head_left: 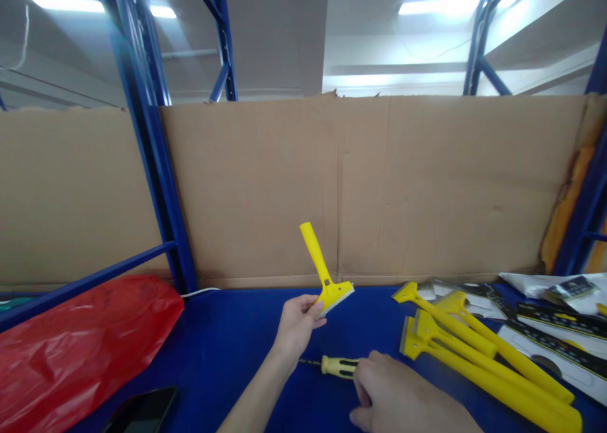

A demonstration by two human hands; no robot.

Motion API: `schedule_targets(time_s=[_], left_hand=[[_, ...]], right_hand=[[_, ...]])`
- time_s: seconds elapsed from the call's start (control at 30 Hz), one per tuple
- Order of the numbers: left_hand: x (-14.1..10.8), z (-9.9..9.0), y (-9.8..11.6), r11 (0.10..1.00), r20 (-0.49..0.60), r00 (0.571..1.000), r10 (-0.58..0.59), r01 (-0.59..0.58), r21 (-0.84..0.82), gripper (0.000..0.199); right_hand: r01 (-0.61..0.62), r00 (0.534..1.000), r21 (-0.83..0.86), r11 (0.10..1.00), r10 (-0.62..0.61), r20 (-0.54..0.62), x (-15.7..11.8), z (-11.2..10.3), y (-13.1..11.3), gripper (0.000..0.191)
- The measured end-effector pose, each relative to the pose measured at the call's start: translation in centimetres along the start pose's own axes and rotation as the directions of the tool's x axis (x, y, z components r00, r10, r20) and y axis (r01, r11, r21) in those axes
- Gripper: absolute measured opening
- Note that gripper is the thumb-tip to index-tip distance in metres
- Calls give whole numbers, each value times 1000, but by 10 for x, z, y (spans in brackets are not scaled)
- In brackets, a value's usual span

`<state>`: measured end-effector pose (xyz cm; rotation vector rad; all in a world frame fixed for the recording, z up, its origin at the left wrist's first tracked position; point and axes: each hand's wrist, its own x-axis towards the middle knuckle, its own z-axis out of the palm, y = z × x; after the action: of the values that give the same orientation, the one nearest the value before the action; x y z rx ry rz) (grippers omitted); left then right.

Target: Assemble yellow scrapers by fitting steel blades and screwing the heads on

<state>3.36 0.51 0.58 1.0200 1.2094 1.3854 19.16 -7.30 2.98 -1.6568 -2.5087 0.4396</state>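
Observation:
My left hand pinches a yellow scraper by one end of its wide head. The scraper is raised over the blue tabletop, its handle pointing up and its metal blade edge facing down to the right. Below it, a screwdriver with a pale yellow and black handle lies level, its shaft pointing left. Curled around the rear end of that handle is my right hand, which hides the handle's end; the fingertips show only in part.
Several long-handled yellow scrapers are piled at the right, beside packaged items with black-and-white cards. A red plastic bag and a dark phone lie at the left. A cardboard wall and blue rack posts stand behind.

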Motion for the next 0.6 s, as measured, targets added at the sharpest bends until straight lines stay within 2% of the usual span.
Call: schedule_targets(time_s=[0.13,0.33,0.4,0.47,0.6], left_hand=[[-8,3,6,988,91,988,-125,132,-75,7],[-10,2,6,978,165,973,-161,180,-107,14],[-10,2,6,978,161,974,-160,178,-107,15],[-11,3,5,979,168,974,-154,173,-106,15],[-11,3,4,983,192,972,-134,155,-101,13]], right_hand=[[-15,999,-25,1000,16,38,1,3,-3,15],[44,999,92,995,-43,-5,5,12,6,19],[71,997,184,980,-71,-10,8,14,9,18],[64,996,321,945,-79,34,12,14,12,17],[-25,987,609,793,-76,140,20,12,16,13]])
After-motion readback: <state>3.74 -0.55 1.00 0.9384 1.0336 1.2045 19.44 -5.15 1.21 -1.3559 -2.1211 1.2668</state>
